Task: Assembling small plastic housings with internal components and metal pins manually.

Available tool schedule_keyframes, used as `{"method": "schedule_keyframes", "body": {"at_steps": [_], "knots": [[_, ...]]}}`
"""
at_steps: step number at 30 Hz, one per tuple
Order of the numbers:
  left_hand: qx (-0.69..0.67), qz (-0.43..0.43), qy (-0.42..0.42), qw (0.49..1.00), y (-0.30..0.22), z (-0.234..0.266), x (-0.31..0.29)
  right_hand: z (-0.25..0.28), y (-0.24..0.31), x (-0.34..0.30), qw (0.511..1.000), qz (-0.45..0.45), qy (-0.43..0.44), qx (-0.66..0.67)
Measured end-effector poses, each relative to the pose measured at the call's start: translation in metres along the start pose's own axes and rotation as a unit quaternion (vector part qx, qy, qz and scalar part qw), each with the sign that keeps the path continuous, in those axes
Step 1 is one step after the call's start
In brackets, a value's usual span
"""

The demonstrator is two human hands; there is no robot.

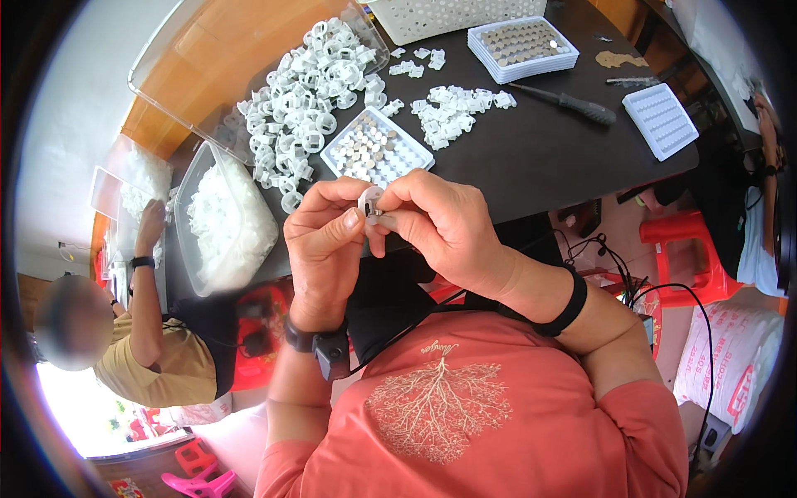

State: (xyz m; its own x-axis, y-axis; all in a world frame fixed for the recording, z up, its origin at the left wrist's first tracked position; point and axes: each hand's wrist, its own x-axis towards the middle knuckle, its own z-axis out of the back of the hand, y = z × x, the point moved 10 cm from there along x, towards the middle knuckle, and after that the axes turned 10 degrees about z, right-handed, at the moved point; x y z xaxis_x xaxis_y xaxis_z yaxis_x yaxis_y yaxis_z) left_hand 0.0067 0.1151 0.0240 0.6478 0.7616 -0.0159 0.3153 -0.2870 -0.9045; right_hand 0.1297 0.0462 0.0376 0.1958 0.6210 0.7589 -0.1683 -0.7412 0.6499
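Pinching white ring (369,199) (both hands) — tight.

I take this for a small home workshop doing piecework assembly. A dark table (531,158) carries heaps of white plastic rings (303,108), a pile of smaller white clips (452,112), and gridded trays (378,149) filled with small metal discs, with more trays stacked (521,46) beyond. A clear tub (220,224) holds more white parts. A screwdriver (573,104) lies among them. A second person (158,332) works at the table's left end, and a red plastic stool (685,253) stands on the tiled floor
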Motion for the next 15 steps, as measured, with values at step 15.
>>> {"method": "schedule_keyframes", "body": {"at_steps": [15], "knots": [[0.024, 0.025, -0.008, 0.999, 0.007, -0.008, 0.001, 0.001, 0.039, -0.004, 0.924, 0.207, -0.036, -0.32]]}}
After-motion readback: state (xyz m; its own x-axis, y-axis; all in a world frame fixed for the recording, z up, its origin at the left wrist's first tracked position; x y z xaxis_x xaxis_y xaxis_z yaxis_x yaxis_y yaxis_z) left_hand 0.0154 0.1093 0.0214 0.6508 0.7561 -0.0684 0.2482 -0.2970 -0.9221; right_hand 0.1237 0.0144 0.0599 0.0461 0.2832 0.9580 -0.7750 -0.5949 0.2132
